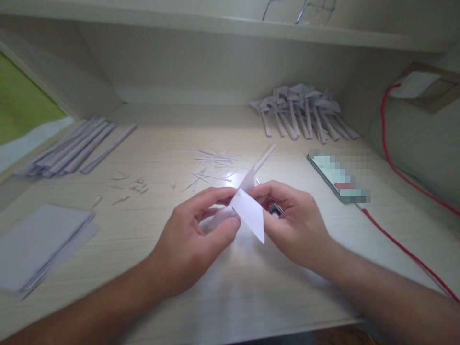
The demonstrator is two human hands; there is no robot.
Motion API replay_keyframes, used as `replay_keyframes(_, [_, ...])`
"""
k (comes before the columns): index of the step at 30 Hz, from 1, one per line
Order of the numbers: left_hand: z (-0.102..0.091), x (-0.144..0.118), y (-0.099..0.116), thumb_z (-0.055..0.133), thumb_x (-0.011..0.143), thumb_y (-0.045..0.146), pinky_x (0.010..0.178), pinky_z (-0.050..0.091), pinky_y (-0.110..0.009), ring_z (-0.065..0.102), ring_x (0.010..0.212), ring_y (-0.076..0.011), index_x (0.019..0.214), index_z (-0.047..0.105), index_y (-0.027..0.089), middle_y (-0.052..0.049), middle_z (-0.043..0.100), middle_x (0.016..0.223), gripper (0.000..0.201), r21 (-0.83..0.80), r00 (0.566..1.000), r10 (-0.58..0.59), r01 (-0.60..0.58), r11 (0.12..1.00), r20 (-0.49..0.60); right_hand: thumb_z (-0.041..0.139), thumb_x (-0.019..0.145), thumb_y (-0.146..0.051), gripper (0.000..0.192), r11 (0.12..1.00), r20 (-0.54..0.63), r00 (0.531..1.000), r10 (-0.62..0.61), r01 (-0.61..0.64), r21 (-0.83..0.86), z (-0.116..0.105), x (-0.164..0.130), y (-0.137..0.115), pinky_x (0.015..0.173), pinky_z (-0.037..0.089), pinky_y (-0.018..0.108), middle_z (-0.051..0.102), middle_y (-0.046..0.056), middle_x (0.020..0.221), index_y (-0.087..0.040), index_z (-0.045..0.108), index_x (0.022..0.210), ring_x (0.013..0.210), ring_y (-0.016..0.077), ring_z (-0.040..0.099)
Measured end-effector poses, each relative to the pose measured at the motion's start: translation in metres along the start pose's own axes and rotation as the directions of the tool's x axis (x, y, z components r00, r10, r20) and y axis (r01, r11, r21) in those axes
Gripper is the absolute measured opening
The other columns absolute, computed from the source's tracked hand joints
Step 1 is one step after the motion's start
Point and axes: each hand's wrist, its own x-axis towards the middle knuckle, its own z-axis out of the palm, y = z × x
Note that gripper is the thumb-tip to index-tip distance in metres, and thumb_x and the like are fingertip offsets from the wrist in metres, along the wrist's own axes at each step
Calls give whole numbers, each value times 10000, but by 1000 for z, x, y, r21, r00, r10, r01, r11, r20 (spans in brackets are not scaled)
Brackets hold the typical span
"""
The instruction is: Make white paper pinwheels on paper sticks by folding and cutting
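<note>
Grip, both hands: we hold one folded paper piece (pixel 247 213) between us, above the table (pixel 251 287) at its near middle. Our left hand (pixel 196 237) pinches the lower left part of the paper between thumb and fingers; our right hand (pixel 294 223) pinches its right side, fingers curled closed on it. The paper shows a white pointed flap toward us and a narrow strip running up and away to the right.

Item under the right hand: a small dark object (pixel 276 209), partly hidden by the fingers; we cannot tell what it is.

Item, far right of table: a pile of finished folded paper figures (pixel 304 112), each with a long stem, lying against the back wall.

Item, far left: a row of long folded paper strips (pixel 77 146), laid side by side.

Item, near left: a stack of flat paper sheets (pixel 39 244).

Item, centre, beyond the hands: thin paper trimmings (pixel 212 167), scattered; a few smaller scraps (pixel 138 186) to their left.

Item, right of the hands: a phone (pixel 338 177), flat on the table, with a red cable (pixel 395 242) running from it to the right wall.
</note>
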Motion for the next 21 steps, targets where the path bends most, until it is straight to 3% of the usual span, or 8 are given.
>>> replay_keyframes(6, [-1, -2, 4, 774, 860, 352, 748, 594, -248, 749, 879, -185, 1074, 764, 255, -8, 802, 1051, 235, -95, 997, -79, 79, 992, 1, 753, 818, -123, 85, 990, -48, 992, -115, 111, -83, 3, -3, -1, 624, 487, 222, 718, -35, 747, -183, 739, 877, 646, 100, 627])
replay_keyframes(13, [-2, 5, 10, 728, 871, 299, 713, 588, -219, 740, 825, -168, 920, 771, 204, -5, 789, 894, 116, -40, 996, -52, 50, 998, -65, 754, 806, -92, 123, 985, -55, 987, -153, 148, -91, 4, -6, -1, 629, 501, 214, 735, -27, 779, -182, 734, 888, 674, 105, 649])
replay_keyframes(21, [-3, 3, 8, 781, 838, 336, 735, 583, -236, 739, 828, -168, 926, 760, 225, -4, 785, 940, 143, -9, 995, -83, 83, 997, -50, 759, 830, -136, 76, 967, -22, 973, -230, 226, -116, 5, -4, 2, 643, 503, 239, 727, -4, 780, -166, 726, 892, 689, 119, 659])
